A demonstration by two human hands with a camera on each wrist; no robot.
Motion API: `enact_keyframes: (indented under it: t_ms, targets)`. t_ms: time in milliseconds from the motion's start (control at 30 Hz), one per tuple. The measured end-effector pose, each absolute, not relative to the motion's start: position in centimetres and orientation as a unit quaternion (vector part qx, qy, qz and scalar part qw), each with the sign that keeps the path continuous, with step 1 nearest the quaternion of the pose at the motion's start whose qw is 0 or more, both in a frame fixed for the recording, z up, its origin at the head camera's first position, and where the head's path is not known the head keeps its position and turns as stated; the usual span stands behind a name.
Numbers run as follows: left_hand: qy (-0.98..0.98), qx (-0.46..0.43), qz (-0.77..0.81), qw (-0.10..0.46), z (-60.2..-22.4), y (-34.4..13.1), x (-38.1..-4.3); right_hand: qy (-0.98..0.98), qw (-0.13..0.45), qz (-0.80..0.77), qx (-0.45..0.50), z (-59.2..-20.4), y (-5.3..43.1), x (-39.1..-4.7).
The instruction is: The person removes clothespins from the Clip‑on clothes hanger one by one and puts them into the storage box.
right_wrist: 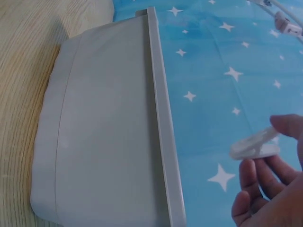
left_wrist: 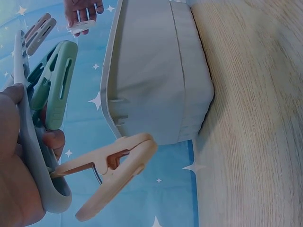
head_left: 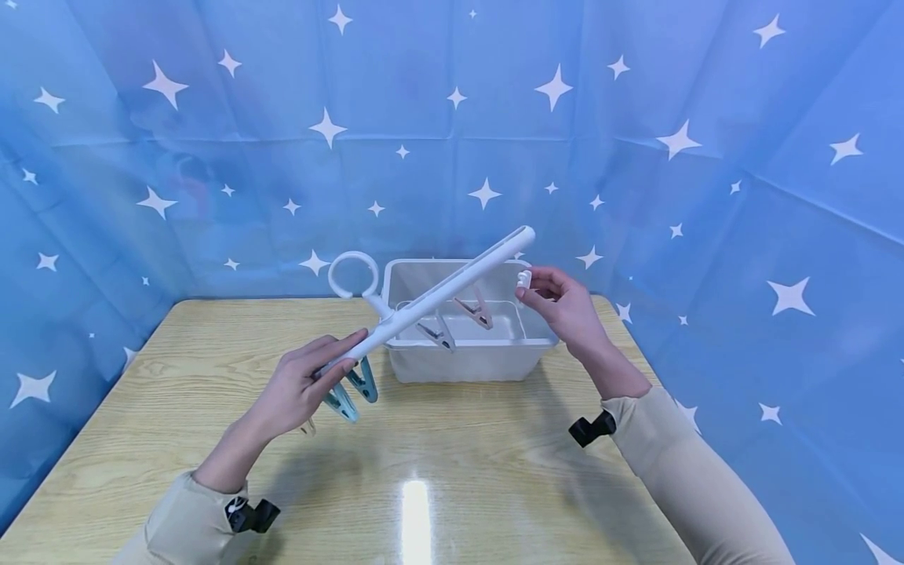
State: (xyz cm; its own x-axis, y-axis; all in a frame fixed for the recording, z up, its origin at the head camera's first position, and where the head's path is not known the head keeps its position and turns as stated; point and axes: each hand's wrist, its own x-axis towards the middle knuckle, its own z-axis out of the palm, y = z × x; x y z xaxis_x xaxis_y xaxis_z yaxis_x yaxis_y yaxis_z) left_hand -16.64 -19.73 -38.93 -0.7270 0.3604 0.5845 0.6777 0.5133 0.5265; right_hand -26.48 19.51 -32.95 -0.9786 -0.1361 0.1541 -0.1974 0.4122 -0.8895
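My left hand [head_left: 297, 384] grips the lower end of a white clip hanger [head_left: 452, 284], which is tilted with its far end up to the right and its round hook [head_left: 353, 255] to the left. Blue-green clips [head_left: 363, 382] hang by the hand, and pinkish-grey clips [head_left: 475, 311] dangle farther along the bar. A peach clip [left_wrist: 116, 175] hangs at the near end in the left wrist view. Apart from the hanger, my right hand [head_left: 568, 310] pinches a small white clip [right_wrist: 255, 145] between thumb and fingers, near the bin's right rim.
Behind and below the hanger stands a light grey bin [head_left: 466, 365] on the wooden table [head_left: 212, 353]. A blue curtain [head_left: 424, 78] with white stars surrounds the table's back and sides.
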Motion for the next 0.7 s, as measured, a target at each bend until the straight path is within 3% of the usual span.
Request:
enact_keyframes:
  t_ms: [700]
  targets:
    - [-0.844, -0.307, -0.395, 0.196, -38.68, -19.59, -16.51, -0.841, 0.039, 0.531, 0.099, -33.38, 20.22, -26.82]
